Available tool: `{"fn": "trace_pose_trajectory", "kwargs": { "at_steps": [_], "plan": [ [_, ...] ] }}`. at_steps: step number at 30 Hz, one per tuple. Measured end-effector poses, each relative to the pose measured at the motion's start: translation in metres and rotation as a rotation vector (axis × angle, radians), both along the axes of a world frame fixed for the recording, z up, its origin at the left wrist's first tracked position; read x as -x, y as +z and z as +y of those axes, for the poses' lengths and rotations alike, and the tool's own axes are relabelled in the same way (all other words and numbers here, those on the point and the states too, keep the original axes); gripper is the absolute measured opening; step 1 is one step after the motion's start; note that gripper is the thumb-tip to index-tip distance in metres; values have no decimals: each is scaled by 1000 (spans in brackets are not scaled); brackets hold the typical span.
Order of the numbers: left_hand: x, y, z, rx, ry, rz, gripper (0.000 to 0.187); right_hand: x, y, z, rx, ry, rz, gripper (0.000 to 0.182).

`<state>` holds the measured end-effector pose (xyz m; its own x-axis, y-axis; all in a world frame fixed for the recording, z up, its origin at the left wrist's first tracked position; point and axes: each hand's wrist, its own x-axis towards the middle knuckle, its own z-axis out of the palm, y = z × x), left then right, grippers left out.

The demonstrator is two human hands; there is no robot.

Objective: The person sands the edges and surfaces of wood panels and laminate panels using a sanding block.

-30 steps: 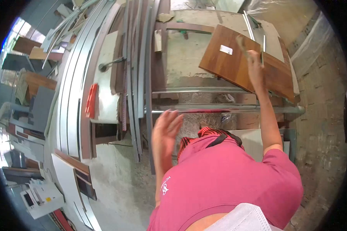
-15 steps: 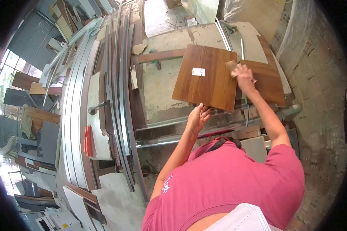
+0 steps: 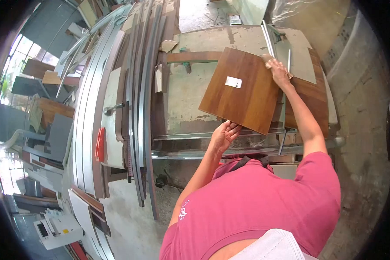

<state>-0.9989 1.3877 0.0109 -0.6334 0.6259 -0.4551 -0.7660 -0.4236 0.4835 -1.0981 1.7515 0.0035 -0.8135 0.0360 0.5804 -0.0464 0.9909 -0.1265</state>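
Observation:
A square brown wood-grain panel with a small white label is tilted over the workbench. My left hand is closed on its lower edge, fingers partly hidden beneath. My right hand is at the panel's upper right edge, its fingers closed on a crumpled tan rag that touches the edge. Under the right forearm lies a second wood-grain panel, partly covered by the first panel and the arm.
The worn workbench carries a brown strip and thin white rods. Long metal profiles run along its left side. Farther left are a hammer-like tool and a red object. Stacked boards stand beyond.
My right hand has moved with the rag toward the panel's upper right corner. The panel has turned slightly in my left hand's grip. The whole view has shifted a little.

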Motion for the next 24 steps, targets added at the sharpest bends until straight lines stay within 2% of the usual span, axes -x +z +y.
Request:
{"fn": "trace_pose_trajectory", "kwargs": {
  "at_steps": [1, 2, 3, 4, 6, 8, 10, 11, 12, 13, 14, 15, 16, 17, 18, 19, 20, 22, 24],
  "plan": [
    [0, 7, -2, -14, 24, -23, 37, -12, 23, -33, 143, 168, -261, 30],
    [0, 11, -2, -33, 47, -49, 43, -27, 29, -74, -5, 209, -245, 29],
    [2, 8, -4, 5, 81, -41, 59, -51, 55, -118, -33, 488, -44, 28],
    [2, 6, -5, 1, 95, -50, 59, -71, 72, -146, 109, 602, -478, 33],
    [3, 7, -8, -90, 182, -93, 69, -88, 50, -172, 3, 902, -369, 38],
    [1, 13, -4, -75, 200, -127, 74, -63, 44, -164, -30, 782, -337, 40],
    [0, 19, -3, -59, 177, -121, 76, -18, 56, -133, 13, 543, -249, 32],
    [1, 18, -5, -93, 175, -137, 69, 12, 30, -103, -166, 242, -170, 27],
    [2, 13, -6, -90, 177, -130, 69, 34, 52, -96, -117, -291, -564, 26],
    [4, 6, -5, -39, 137, -85, 63, 55, 5, -50, -1, -68, -3, 26],
    [6, 1, -4, 11, 96, -39, 58, 58, 16, -58, 1, -65, 5, 26],
    [7, -2, -4, -23, 76, -27, 41, 58, 36, -77, -5, 20, -252, 28],
    [8, 2, -3, -18, 78, -19, 41, 52, 49, -100, -9, 106, -514, 31],
    [5, 7, -1, 27, 78, -35, 37, 41, 28, -126, -109, 376, -294, 27],
    [4, 8, 2, 72, 77, -53, 33, 9, 64, -172, -21, 494, -344, 30],
    [5, 0, 2, 26, 87, -53, 23, 2, 60, -190, 204, 924, -453, 35],
    [6, 0, 2, 34, 86, -56, 23, -11, 69, -210, 30, 1128, -400, 36],
    [5, -1, -1, 2, 82, -75, 27, -5, 44, -209, 42, 1136, -379, 38],
    [7, 2, 0, 5, 66, -97, 27, 45, 33, -183, -46, 683, -238, 39]
  ]
}}
